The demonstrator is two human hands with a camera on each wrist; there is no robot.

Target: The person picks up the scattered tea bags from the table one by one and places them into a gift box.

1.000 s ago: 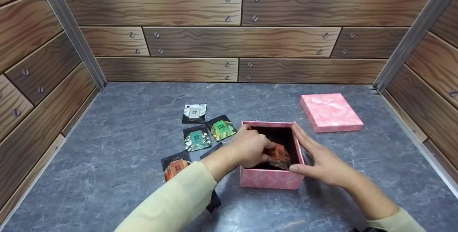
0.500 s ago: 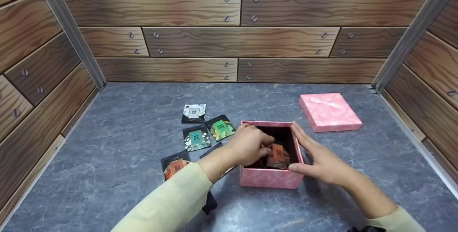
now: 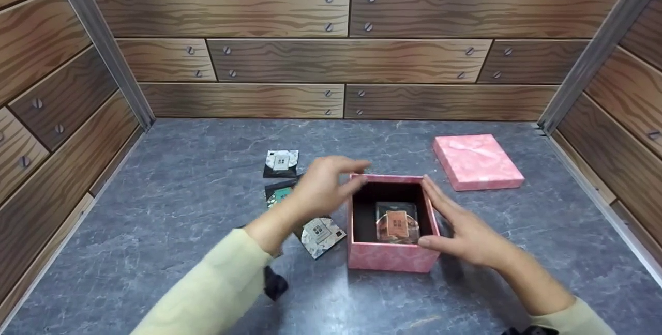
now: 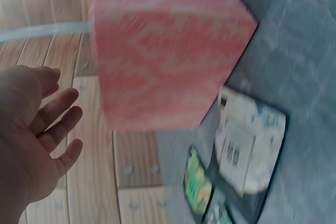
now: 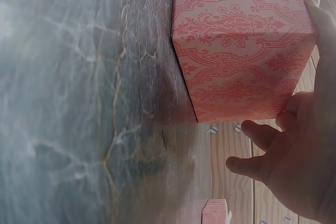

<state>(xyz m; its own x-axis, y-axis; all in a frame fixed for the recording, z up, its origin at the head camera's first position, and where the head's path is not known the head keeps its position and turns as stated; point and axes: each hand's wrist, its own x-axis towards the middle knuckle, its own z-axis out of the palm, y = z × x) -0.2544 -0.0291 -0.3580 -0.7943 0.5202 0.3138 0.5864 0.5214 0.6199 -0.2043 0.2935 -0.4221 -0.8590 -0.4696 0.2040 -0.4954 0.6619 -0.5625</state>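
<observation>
Fingers and thumb apart, the right hand is resting along the right wall of the pink box, its thumb touching the near rim. An orange-labelled sachet is lying inside the uncovered box, toward its near wall. Just left of the box, a grey-labelled sachet is resting on the tabletop. The left hand is hovering near the box's far left corner, its loosely bent fingers and thumb apart. Farther left of the box, a teal-labelled sachet is showing partly behind that arm; a green-labelled sachet is also lying left of the box. Beyond the box, a pink lid is lying to its right and a black-and-white sachet to its left.
</observation>
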